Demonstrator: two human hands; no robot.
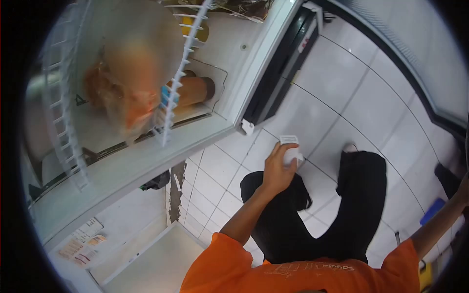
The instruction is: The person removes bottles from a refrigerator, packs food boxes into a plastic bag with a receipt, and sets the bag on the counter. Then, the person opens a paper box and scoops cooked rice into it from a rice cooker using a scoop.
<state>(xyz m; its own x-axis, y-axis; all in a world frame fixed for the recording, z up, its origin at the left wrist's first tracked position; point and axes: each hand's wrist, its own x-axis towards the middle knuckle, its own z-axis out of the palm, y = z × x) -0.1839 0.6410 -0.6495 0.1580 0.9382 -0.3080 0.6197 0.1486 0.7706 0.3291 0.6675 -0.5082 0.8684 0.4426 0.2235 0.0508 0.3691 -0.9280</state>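
My left hand (279, 168) is closed round a small white box-like item (289, 149), held over the floor in front of my knees. Its upper face carries a pale label too small to read. My right hand (464, 191) is at the far right edge of the head view, beside the dark edge of an open door (447, 119); its fingers are cut off and unclear. To the upper left stands an open fridge (215, 132) with white wire racks (181, 68). Inside it are a blurred orange item in clear plastic (137, 105) and an orange bottle with a brown cap (193, 92).
White tiles (322, 93) cover the floor. The see-through door with a black seal curves along the upper right. A blue object (432, 211) lies near my right forearm. Below the fridge are a white panel with paper labels (88, 229) and a dark bag (156, 181).
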